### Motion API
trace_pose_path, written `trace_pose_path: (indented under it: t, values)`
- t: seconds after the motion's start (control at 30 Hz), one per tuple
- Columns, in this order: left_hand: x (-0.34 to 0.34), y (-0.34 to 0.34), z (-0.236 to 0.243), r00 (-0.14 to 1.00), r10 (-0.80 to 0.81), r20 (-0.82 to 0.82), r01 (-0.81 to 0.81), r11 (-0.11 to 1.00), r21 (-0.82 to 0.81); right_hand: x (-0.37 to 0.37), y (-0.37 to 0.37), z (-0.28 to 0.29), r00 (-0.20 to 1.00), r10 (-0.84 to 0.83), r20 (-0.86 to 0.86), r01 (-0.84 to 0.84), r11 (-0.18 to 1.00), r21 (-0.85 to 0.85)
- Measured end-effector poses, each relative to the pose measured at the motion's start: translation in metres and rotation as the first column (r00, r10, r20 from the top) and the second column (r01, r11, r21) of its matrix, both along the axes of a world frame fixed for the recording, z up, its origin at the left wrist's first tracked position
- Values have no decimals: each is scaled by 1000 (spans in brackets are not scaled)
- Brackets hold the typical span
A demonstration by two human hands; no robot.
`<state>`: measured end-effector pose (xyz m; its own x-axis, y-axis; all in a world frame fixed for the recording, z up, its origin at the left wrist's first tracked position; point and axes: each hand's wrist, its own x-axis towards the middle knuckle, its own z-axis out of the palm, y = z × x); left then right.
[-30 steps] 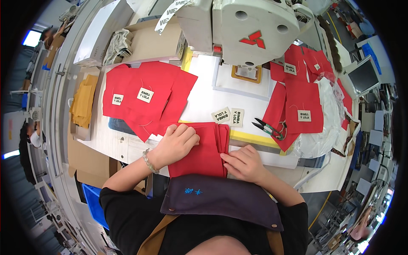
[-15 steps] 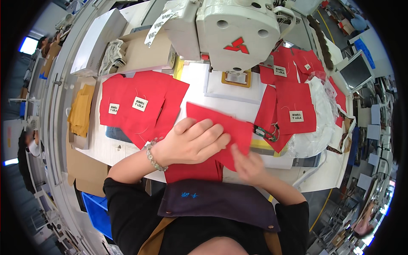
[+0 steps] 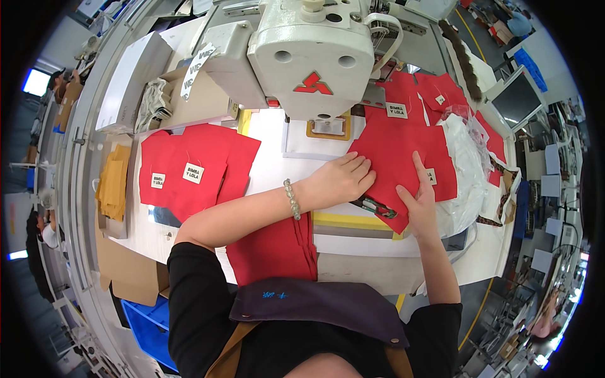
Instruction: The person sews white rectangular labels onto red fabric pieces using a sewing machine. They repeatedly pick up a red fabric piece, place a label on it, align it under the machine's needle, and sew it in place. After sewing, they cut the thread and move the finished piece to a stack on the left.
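Observation:
A plain red fabric piece (image 3: 391, 148) lies over the pile of red pieces on the right, partly covering a pale label. My left hand (image 3: 340, 183) has its fingers together over the near left edge of this piece, the thumb hidden. On its right side lies my right hand (image 3: 421, 205), index finger and thumb stretched apart over the red fabric; its other fingers are mostly hidden. Just below the piece, between my hands, a small dark tool, perhaps thread snips (image 3: 377, 208), shows in part.
A white sewing machine head (image 3: 312, 69) stands ahead. At left are labelled red pieces (image 3: 211, 151) and a box of yellow pieces (image 3: 113, 183). A red stack (image 3: 271, 252) lies at the front edge. White plastic wrapping (image 3: 463, 170) sits right of the pile.
Both hands have moved right and forward, carrying the red fabric piece from the table's middle onto the right pile. The view has shifted slightly.

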<state>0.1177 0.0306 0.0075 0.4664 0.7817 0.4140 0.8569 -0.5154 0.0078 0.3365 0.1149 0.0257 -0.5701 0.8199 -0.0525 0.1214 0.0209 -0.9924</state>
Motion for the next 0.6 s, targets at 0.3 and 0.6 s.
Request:
trace_pose_path:
  t: [0.3,0.6]
  values:
    - [-19,-7,2,992,-107,-72,115,986,118,-1,16,5,973,164,161,-201,948,248]
    - [-40,-11,3,980,-97,-173,123,982,146,-24,46,3,937,230,262,-304,907,291]
